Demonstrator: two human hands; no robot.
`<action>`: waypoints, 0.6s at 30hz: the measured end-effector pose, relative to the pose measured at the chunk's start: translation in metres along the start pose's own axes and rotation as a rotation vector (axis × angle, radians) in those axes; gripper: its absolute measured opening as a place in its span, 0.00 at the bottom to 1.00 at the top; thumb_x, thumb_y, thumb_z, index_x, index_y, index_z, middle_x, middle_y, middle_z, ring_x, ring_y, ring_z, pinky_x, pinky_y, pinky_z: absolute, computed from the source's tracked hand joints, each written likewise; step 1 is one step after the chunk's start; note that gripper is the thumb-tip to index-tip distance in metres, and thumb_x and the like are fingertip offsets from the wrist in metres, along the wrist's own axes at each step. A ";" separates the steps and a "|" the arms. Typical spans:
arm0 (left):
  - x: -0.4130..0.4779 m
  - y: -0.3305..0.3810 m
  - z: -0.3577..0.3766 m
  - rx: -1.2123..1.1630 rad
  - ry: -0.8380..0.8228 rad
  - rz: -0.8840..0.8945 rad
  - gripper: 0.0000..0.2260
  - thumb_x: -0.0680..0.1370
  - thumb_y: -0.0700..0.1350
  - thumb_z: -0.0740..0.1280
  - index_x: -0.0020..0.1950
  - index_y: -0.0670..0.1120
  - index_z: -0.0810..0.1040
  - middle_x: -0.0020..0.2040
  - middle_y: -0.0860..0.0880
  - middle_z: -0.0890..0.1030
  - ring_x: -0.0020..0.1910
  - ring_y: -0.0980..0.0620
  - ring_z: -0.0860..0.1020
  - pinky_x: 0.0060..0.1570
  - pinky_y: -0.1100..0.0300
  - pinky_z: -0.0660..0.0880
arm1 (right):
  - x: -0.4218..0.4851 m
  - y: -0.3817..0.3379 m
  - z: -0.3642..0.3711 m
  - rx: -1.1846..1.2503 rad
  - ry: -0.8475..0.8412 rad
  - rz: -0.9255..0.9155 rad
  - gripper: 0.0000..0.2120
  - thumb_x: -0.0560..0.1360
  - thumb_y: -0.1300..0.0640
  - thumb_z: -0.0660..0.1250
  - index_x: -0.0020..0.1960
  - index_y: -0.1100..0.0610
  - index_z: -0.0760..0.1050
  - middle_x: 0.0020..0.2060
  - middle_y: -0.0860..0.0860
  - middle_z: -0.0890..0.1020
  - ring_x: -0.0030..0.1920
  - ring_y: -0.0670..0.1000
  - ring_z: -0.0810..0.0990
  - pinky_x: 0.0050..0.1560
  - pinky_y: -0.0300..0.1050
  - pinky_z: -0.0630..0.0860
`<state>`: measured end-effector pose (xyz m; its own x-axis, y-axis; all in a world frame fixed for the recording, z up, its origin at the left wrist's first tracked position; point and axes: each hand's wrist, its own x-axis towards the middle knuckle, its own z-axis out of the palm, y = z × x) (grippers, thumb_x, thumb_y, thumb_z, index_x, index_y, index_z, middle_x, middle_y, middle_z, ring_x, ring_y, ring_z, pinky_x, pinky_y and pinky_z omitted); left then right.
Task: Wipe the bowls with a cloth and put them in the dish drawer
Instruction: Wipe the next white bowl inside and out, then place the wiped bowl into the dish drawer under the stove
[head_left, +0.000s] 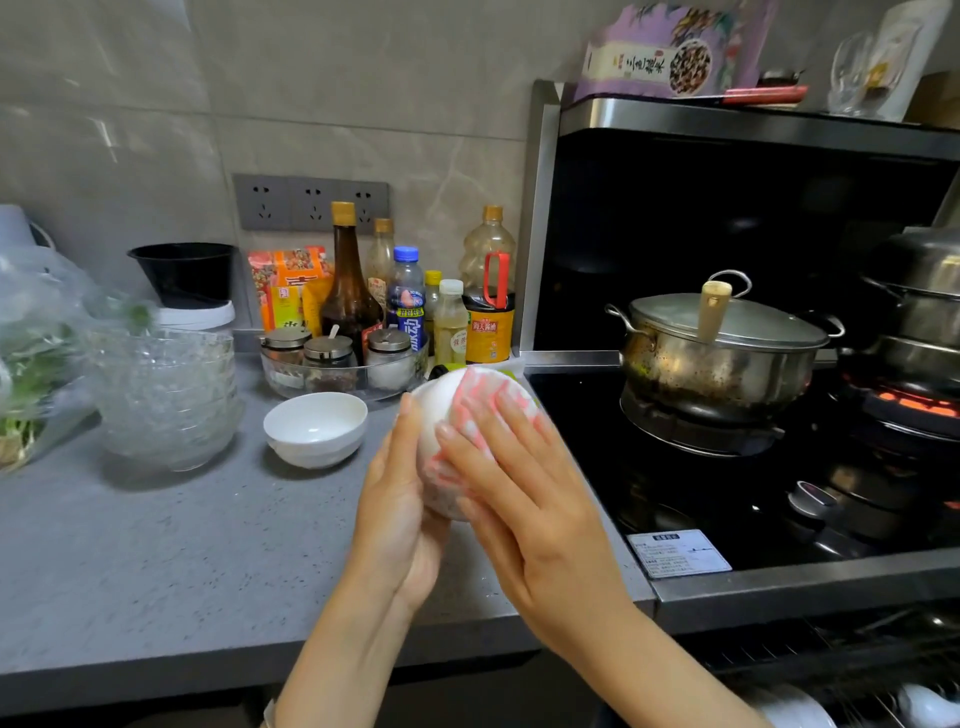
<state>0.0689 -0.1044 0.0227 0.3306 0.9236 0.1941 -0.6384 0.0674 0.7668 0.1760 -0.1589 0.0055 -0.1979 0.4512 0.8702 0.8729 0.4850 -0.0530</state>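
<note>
A stack of clear glass bowls (161, 400) stands at the left of the grey countertop (156, 561); its rims blur together, so I can't count them. Just right of it sits one small white bowl (315, 428), upright, plain and glossy. Behind that, a glass tray (275, 376) holds three lidded spice jars (329, 358).

A second white bowl (441, 410) of the same kind is held tilted above the counter's right end, beside the black stove (597, 467). The left hand (400, 519) cups it from the left, thumb lying up its side and the other fingers hidden behind it. The right hand (524, 499) is flat, its fingers straight and slightly spread, pressing one pink-and-white cloth (483, 400) against the bowl.

Further right, one lidded steel pot (722, 353) sits on the stove. The dish drawer (779, 660) shows at bottom right.
</note>
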 end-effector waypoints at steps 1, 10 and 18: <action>-0.002 -0.001 0.002 0.032 -0.033 -0.015 0.18 0.80 0.54 0.58 0.60 0.44 0.79 0.50 0.46 0.85 0.48 0.53 0.83 0.43 0.63 0.81 | 0.004 0.001 0.001 -0.047 -0.008 0.014 0.19 0.83 0.52 0.53 0.73 0.54 0.65 0.74 0.54 0.63 0.76 0.55 0.57 0.74 0.58 0.56; -0.004 -0.005 0.002 0.066 -0.105 -0.014 0.14 0.80 0.49 0.58 0.58 0.46 0.79 0.52 0.45 0.84 0.49 0.52 0.83 0.38 0.59 0.80 | 0.017 0.014 -0.004 0.157 -0.005 0.278 0.19 0.83 0.48 0.49 0.70 0.48 0.69 0.69 0.44 0.71 0.72 0.43 0.64 0.70 0.37 0.61; 0.011 0.001 -0.012 -0.032 0.052 0.021 0.17 0.77 0.55 0.59 0.57 0.47 0.78 0.52 0.50 0.85 0.52 0.56 0.82 0.52 0.57 0.77 | -0.020 0.043 0.002 0.372 -0.061 0.575 0.18 0.83 0.47 0.51 0.67 0.50 0.74 0.31 0.36 0.72 0.31 0.42 0.76 0.43 0.41 0.74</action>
<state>0.0635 -0.0897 0.0181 0.2807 0.9433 0.1773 -0.6672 0.0589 0.7425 0.2170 -0.1458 -0.0154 0.2164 0.7501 0.6249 0.6381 0.3758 -0.6720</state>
